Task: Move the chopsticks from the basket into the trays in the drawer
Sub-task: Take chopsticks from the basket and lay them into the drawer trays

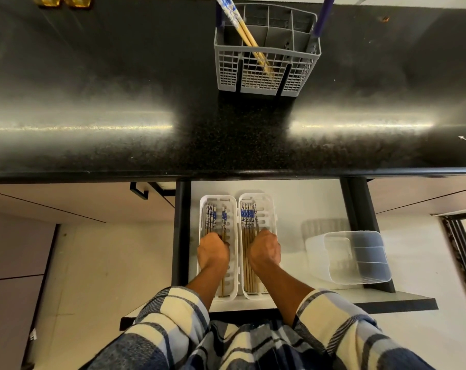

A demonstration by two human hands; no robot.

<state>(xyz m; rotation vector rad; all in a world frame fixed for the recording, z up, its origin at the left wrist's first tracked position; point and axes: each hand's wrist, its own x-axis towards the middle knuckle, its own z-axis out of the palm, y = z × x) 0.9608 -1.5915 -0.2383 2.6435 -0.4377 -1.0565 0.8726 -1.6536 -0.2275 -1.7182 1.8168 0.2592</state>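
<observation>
A grey cutlery basket (266, 76) stands at the back of the black counter. Two or three chopsticks (249, 36) with blue-and-white tops lean in it. Below, the open drawer (306, 204) holds two white slotted trays side by side. The left tray (233, 236) has several chopsticks lying lengthwise, and so does the right tray (270, 209). My left hand (213, 251) is down in the left tray, fingers curled around a chopstick (224, 217). My right hand (265, 249) is down in the right tray, fingers curled over a chopstick at its right side; its fingertips are hidden.
A clear plastic container (360, 257) lies in the drawer to the right of the trays. The black counter (226, 134) edge overhangs the drawer's back. Two amber glass objects (63, 0) sit at the counter's far left corner. Closed cabinet fronts flank the drawer.
</observation>
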